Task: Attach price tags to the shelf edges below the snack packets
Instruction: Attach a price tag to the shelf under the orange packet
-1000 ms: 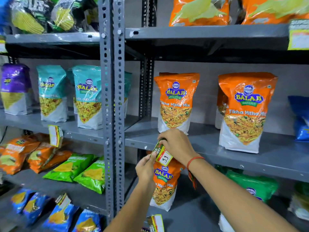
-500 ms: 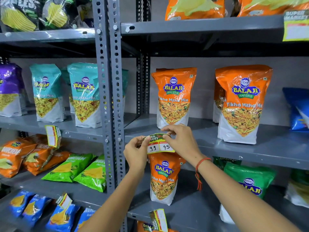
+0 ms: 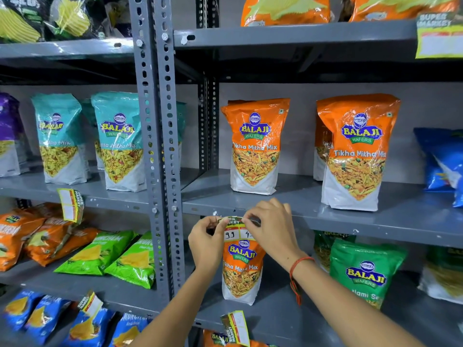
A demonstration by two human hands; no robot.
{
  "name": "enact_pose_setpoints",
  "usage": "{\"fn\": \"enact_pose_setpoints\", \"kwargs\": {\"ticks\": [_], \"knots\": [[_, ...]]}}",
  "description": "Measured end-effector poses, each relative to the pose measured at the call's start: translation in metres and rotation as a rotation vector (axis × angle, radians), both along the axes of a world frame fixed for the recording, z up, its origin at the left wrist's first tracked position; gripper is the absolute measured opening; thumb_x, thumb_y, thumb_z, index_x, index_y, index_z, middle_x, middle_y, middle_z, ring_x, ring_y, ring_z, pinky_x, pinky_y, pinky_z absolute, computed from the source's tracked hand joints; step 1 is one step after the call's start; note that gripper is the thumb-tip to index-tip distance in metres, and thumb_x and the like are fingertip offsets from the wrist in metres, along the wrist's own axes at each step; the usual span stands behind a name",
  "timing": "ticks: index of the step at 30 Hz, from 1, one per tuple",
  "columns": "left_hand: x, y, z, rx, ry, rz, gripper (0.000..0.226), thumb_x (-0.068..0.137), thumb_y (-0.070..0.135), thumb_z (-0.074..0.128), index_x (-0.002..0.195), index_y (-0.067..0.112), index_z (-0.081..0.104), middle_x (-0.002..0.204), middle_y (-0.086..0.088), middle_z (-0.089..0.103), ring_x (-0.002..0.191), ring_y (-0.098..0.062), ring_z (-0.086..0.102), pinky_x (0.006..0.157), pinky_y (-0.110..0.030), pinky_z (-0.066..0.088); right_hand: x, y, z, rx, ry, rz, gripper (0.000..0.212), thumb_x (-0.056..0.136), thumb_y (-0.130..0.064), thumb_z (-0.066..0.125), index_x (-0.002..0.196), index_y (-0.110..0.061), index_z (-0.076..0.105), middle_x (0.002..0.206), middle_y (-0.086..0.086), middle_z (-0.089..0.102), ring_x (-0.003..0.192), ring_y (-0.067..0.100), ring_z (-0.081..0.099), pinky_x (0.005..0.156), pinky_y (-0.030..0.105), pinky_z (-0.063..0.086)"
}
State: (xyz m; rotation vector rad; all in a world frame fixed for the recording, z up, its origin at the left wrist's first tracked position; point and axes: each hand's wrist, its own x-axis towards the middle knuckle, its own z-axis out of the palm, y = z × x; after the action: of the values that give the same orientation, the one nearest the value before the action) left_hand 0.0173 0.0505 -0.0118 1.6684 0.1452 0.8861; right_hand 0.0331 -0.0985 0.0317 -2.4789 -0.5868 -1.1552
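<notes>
Fingers (image 3: pixel 246 219) of both raised hands pinch the price tag (image 3: pixel 234 230) against the shelf edge (image 3: pixel 350 225)

hands: 2, left hand (image 3: pixel 205 246) and right hand (image 3: pixel 273 231), both at 6 o'clock.
price tags (image 3: pixel 71 205): 5; 1 at 9 o'clock, 1 at 2 o'clock, 1 at 7 o'clock, 2 at 6 o'clock.
orange Tikha Mitha Mix packets (image 3: pixel 254 146): 4; 3 from centre to 3 o'clock, 1 at 6 o'clock.
teal packets (image 3: pixel 120 141): 2 in front at 9 o'clock; those behind cannot be counted.
purple packets (image 3: pixel 7 134): 1 at 9 o'clock.
lime-green packets (image 3: pixel 132 261): 2 at 8 o'clock.
dark green packets (image 3: pixel 363 271): 2 at 4 o'clock.
</notes>
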Motion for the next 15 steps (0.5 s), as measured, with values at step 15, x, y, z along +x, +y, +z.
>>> {"fn": "enact_pose_setpoints", "kwargs": {"ticks": [15], "knots": [[0.027, 0.010, 0.009, 0.280, -0.032, 0.178, 0.027, 0.076, 0.054, 0.071, 0.084, 0.031, 0.060, 0.078, 0.016, 0.062, 0.085, -0.001, 0.050, 0.083, -0.038, 0.031, 0.024, 0.000, 0.008, 0.078, 0.024, -0.028, 0.022, 0.075, -0.046, 0.072, 0.071, -0.033, 0.055, 0.074, -0.016, 0.055, 0.082, 0.012, 0.050, 0.072, 0.032, 0.026]]}}
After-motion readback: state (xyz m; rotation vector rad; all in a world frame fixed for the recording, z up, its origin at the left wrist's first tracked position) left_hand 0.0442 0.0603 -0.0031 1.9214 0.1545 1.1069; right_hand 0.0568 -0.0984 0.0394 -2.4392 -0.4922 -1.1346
